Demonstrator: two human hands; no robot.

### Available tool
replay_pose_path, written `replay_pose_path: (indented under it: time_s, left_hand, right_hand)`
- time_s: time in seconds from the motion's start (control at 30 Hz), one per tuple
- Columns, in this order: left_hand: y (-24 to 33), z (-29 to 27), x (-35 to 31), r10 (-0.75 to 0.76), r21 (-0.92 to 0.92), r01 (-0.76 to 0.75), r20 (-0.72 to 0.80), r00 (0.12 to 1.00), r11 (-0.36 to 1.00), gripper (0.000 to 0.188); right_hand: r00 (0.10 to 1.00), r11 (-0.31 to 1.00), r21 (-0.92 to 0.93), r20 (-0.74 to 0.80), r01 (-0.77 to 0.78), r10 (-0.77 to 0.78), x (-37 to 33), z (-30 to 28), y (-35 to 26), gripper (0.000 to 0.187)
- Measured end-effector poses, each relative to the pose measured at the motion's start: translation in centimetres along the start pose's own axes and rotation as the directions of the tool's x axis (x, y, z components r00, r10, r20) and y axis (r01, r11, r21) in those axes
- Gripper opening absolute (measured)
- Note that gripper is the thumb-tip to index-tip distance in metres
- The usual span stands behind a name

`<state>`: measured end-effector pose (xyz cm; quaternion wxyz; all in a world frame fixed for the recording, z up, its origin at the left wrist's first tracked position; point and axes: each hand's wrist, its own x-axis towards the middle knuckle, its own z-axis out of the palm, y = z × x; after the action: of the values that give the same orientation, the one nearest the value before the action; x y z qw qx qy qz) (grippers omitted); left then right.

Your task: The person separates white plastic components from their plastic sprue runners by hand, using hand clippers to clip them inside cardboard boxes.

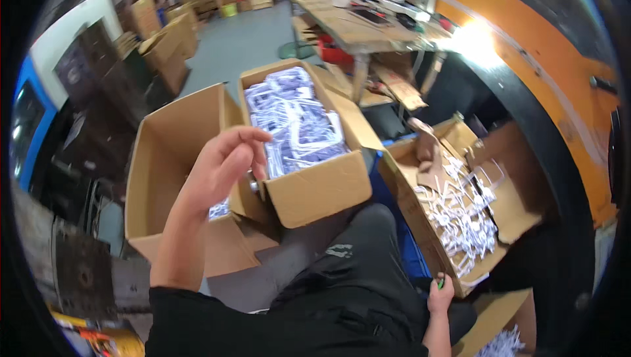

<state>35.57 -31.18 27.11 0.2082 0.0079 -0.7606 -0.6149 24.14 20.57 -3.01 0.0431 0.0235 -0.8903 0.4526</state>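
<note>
My left hand is raised over the gap between two cardboard boxes, fingers curved and apart, with no object visible between them. Just beyond its fingertips stands a cardboard box packed with white plastic hook-like parts. To the left is a taller open box; part of its inside is hidden by my forearm, and a few white parts show low down. Down at the right, my right hand is closed round a small green-and-dark tool, its kind unclear, beside a box of loose white parts.
The right-hand box holds tangled white plastic pieces and brown paper. Another carton with white bits stands at lower right. A cluttered wooden workbench is ahead, an orange machine panel at right, stacked cartons far left.
</note>
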Motion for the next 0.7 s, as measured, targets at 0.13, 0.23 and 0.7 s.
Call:
replay_pose_path:
  time_s: [0.13, 0.23, 0.7]
  left_hand:
    - [7.3, 10.6, 2.0, 0.468, -0.641, -0.122, 0.404, 0.786, 0.758, 0.054]
    - [9.9, 15.7, 3.3, 0.695, -0.868, 0.103, 0.455, 0.556, 0.486, 0.041]
    - [9.8, 22.6, -1.4, 0.792, -0.862, 0.406, 0.465, 0.396, 0.304, 0.039]
  right_hand:
    - [0.999, 0.995, -0.097, -0.015, -0.04, 0.039, 0.2, 0.0, -1.0, 0.026]
    - [1.0, 0.987, -0.161, -0.02, -0.005, 0.001, 0.4, 0.7, -1.4, 0.024]
    - [0.99, 0.964, -0.244, 0.069, -0.107, 0.127, 0.0, 0.5, -1.5, 0.035]
